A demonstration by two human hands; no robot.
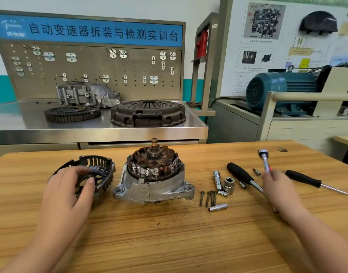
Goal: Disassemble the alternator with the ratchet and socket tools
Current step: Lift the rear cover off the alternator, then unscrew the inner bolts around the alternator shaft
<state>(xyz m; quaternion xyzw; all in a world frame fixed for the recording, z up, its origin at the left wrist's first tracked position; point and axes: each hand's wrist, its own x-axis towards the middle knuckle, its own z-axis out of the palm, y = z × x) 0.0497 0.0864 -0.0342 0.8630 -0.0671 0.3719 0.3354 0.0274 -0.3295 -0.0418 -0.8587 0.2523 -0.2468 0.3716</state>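
The alternator body (153, 178) stands mid-table with its copper windings and shaft exposed on top. Its dark slotted rear cover (98, 170) lies off to the left, and my left hand (70, 186) grips that cover by its near rim and inner ring. My right hand (277, 184) holds a chrome ratchet (264, 158) by its handle, head tilted up and away from the alternator. Several long bolts (207, 198) lie just right of the alternator. Sockets (227, 186) and an extension (218, 207) sit beside them.
A black-handled driver (242, 175) and a black-handled screwdriver (311, 181) lie on the wooden table (169, 233) to the right. Behind it, a steel bench (102, 129) carries a clutch cover (147, 113), a flywheel (71, 113) and a housing. A blue motor (275, 91) stands far right.
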